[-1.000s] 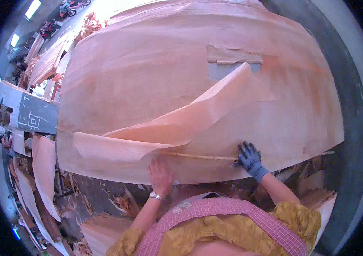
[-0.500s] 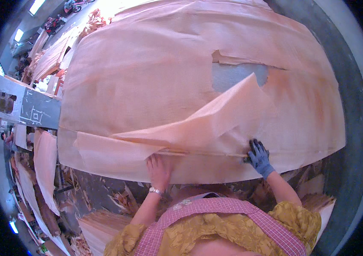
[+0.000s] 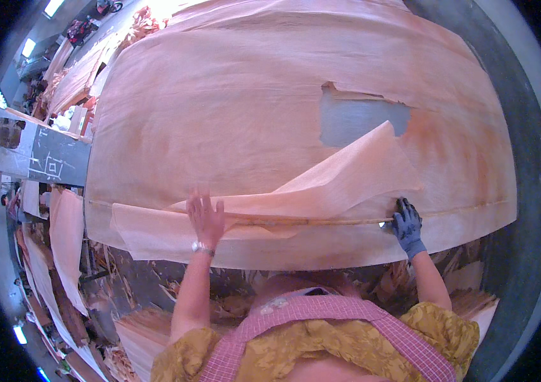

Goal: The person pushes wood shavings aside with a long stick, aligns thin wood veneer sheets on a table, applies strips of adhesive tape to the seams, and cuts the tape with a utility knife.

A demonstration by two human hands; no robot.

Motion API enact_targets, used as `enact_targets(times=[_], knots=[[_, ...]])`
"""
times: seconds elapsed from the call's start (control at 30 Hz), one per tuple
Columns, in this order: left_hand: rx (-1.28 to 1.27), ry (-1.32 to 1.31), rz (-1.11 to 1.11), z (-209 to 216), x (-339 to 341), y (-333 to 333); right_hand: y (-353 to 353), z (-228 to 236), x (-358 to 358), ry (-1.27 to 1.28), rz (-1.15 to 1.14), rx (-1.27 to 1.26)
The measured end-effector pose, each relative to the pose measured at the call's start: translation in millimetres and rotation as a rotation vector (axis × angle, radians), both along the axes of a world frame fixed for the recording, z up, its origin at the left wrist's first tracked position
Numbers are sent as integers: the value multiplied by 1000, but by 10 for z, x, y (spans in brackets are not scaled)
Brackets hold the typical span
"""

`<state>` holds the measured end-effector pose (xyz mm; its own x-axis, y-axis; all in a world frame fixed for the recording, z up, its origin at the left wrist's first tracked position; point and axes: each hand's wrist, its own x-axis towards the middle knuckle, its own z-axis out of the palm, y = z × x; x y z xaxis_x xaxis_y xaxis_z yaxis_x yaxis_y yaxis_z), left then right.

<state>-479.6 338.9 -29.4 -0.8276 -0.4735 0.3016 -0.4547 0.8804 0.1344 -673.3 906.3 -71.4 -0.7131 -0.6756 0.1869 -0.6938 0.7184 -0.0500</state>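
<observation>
Blue-gloved, the right grip is at the right part of the thin stick, fingers slightly bent; I cannot tell whether they close on it. Near the stick's left end, the bare left grip has its fingers spread over a loose veneer strip. That strip runs beyond the stick toward a ragged hole in the broad veneer sheet beneath the stick.

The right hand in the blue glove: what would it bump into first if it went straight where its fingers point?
The gloved right hand would probably meet the near edge of the loose veneer piece, just ahead. How high that edge sits is hard to tell.
</observation>
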Motion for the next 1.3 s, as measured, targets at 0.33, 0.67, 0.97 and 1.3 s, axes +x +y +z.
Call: enact_targets(times=[0.33, 0.67, 0.97, 1.3], knots=[[134, -405, 171, -427, -401, -713, -82, -20, -32, 27, 6, 36], [71, -287, 122, -476, 335, -334, 594, -104, 354, -144, -20, 105], [79, -451, 142, -335, 488, -74, 675, -34, 462, -333, -358, -164], [188, -392, 133, -372, 859, -211, 972, 148, 489, -142, 56, 119]])
